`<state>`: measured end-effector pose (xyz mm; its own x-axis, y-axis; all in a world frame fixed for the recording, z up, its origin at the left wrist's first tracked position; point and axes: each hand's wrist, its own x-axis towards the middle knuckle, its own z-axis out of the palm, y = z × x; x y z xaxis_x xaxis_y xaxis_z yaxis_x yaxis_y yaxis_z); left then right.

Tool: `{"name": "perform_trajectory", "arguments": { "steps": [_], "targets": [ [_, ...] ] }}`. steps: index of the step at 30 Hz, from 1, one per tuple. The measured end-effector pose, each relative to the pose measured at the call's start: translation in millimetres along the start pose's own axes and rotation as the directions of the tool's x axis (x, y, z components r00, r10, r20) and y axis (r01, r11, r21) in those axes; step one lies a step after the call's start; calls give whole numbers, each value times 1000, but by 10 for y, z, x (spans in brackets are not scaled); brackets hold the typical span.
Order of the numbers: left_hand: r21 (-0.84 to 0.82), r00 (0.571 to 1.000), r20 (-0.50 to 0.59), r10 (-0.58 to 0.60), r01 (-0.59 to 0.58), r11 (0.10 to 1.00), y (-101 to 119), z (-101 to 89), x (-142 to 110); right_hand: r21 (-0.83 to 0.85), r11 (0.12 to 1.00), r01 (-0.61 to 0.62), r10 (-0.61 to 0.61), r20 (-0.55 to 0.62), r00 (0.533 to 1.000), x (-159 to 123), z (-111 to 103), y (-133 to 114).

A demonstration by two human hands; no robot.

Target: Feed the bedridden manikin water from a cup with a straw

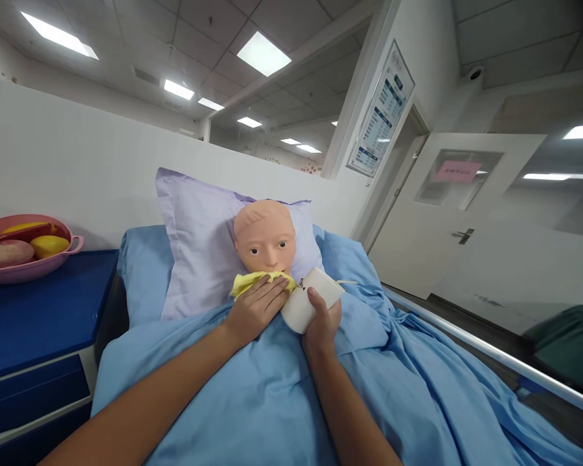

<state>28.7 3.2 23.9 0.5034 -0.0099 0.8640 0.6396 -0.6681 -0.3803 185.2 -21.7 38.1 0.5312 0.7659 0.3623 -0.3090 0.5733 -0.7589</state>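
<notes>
A bald training manikin lies in bed, its head on a lilac pillow. My left hand holds a yellow cloth against the manikin's mouth and chin, fingers laid together over it. In my right hand is a white cup, tilted beside the chin, with the thumb over its near side. A thin pale stick shows past the cup's right end; I cannot tell what it is. Small dark marks show on the cup's upper side. Blue bedding covers the manikin below the chin.
At the left, a pink basket of fruit stands on a blue bedside cabinet. A metal bed rail runs along the right side. Behind the bed is a white partition; a white door stands farther right.
</notes>
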Motion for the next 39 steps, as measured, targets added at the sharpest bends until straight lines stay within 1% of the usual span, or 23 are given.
{"name": "perform_trajectory", "arguments": {
  "steps": [3,5,7,9,11,14,17,18,20,22,24,27,30,33,35,39],
  "targets": [
    [-63,999,-36,-1,-1,998,-36,-84,62,-1,1000,-15,15,48,999,-18,5,11],
    [-82,998,-63,-14,9,997,-74,-70,141,1,1000,-31,31,107,994,-34,7,25],
    [-81,998,-64,-25,20,997,-101,-19,187,8,999,-34,32,148,988,-46,2,41],
    [-76,999,-42,-21,18,997,-112,28,161,26,999,-48,43,179,983,-53,-12,52],
    [-79,1000,-17,-22,20,997,-114,36,60,53,994,-94,78,249,965,-61,-34,56],
    [-97,998,-17,-64,62,993,-136,-38,-186,35,986,-164,139,383,913,-104,-52,45],
    [-129,994,-1,-108,107,986,-181,-163,-464,-43,975,-218,210,502,839,-206,-16,23],
    [-137,990,1,-141,140,981,-191,-203,-547,-68,970,-235,235,533,813,-250,6,16],
    [-156,966,-27,-258,251,955,-194,-263,-684,-116,958,-262,280,573,770,-341,55,10],
    [-188,922,-74,-381,362,913,-176,-290,-771,-155,949,-274,311,594,742,-424,90,17],
    [-230,888,-85,-453,425,876,-153,-291,-811,-178,946,-271,322,607,726,-493,100,39],
    [-286,873,-57,-485,451,845,-136,-281,-824,-184,947,-265,321,626,711,-567,76,82],
    [-325,857,-50,-513,472,820,-142,-285,-826,-218,937,-272,348,627,697,-608,50,100],
    [-351,832,-49,-552,504,790,-146,-296,-831,-236,930,-282,368,584,724,-624,49,87],
    [-364,821,-54,-569,514,777,-142,-299,-830,-240,926,-291,377,566,734,-627,54,76],
    [-379,817,-52,-575,516,768,-133,-294,-818,-243,922,-302,388,573,722,-625,51,79]
  ]
}}
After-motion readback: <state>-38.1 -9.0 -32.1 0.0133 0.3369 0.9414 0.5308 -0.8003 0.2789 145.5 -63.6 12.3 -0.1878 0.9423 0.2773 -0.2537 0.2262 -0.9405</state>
